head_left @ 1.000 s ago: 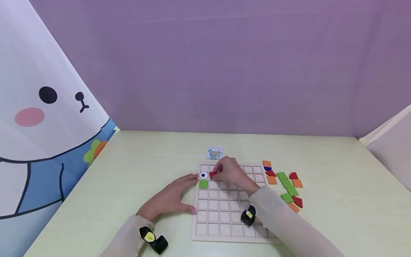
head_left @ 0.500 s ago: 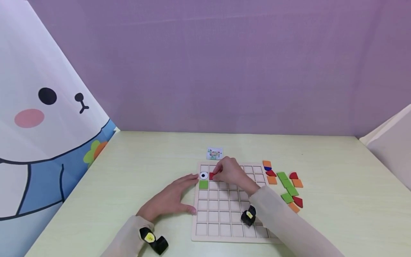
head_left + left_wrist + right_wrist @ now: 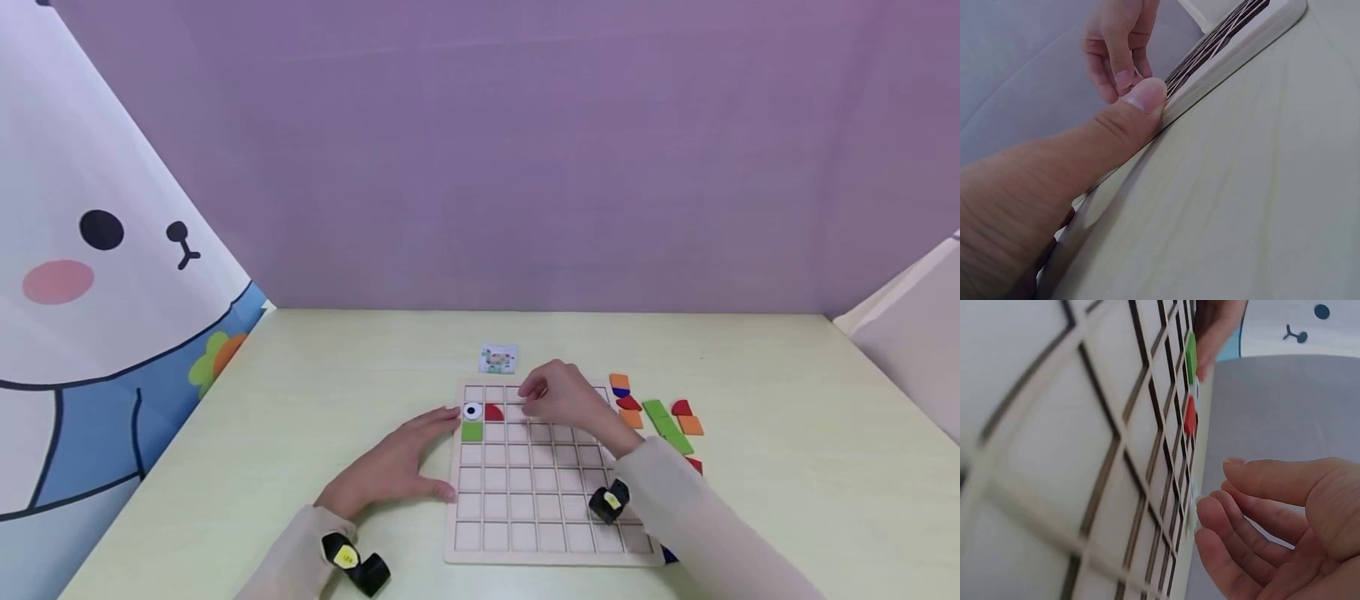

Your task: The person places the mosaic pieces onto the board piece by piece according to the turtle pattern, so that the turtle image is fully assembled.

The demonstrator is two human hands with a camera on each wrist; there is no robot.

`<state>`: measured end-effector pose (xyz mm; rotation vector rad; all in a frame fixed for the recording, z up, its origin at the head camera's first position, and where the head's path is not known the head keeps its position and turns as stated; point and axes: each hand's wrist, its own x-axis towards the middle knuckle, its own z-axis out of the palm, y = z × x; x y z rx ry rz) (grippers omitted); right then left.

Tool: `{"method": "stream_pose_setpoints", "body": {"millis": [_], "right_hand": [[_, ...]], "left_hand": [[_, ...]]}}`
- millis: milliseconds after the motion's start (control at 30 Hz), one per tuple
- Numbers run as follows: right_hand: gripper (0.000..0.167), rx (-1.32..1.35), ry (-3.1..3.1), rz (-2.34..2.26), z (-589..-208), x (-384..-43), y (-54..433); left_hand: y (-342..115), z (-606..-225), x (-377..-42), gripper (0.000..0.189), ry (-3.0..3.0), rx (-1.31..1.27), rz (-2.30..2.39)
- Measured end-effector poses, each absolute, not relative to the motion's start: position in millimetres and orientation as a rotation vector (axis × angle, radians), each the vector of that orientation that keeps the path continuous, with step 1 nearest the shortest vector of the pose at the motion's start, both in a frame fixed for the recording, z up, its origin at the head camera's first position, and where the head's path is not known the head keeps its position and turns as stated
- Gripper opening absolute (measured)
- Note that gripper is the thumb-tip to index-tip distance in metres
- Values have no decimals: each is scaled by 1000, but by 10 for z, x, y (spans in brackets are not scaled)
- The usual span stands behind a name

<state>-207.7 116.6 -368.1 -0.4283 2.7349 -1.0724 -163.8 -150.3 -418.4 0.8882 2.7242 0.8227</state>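
A wooden grid board (image 3: 517, 554) lies on the table. My left hand (image 3: 401, 458) rests at its left edge with thumb and fingers spread; in the left wrist view the thumb (image 3: 1116, 128) touches the board's side. Near the upper left corner sit a white tile with a black-dot eye (image 3: 472, 411), a green square tile (image 3: 472, 431) below it and a red quarter-round tile (image 3: 493, 412) beside it. My right hand (image 3: 566, 398) hovers over the upper cells, right of the red tile. In the right wrist view its thumb (image 3: 1272, 478) and loosely bent fingers stand apart, holding nothing.
Right of the board lie several green tiles (image 3: 666, 423), orange tiles (image 3: 690, 426) and red tiles (image 3: 681, 407). A small picture card (image 3: 498, 359) lies behind the board. My right sleeve (image 3: 705, 517) covers part of the table, with a dark blue piece (image 3: 669, 556) showing beside it.
My right hand has let go of the red quarter-round tile, which stays in its cell, and has moved up and to the right. The left hand has stayed at the board's edge.
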Motion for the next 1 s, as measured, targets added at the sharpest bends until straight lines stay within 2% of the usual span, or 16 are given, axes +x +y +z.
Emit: {"method": "stream_pose_setpoints", "body": {"millis": [367, 1000], "right_hand": [[15, -480, 2786, -1092, -3646, -2006, 1615], [15, -330, 2827, -996, -3675, -1959, 2118]], "left_hand": [[-1524, -4187, -1634, 102, 2721, 880, 816], [-1559, -4192, -1632, 101, 2743, 899, 807]]}}
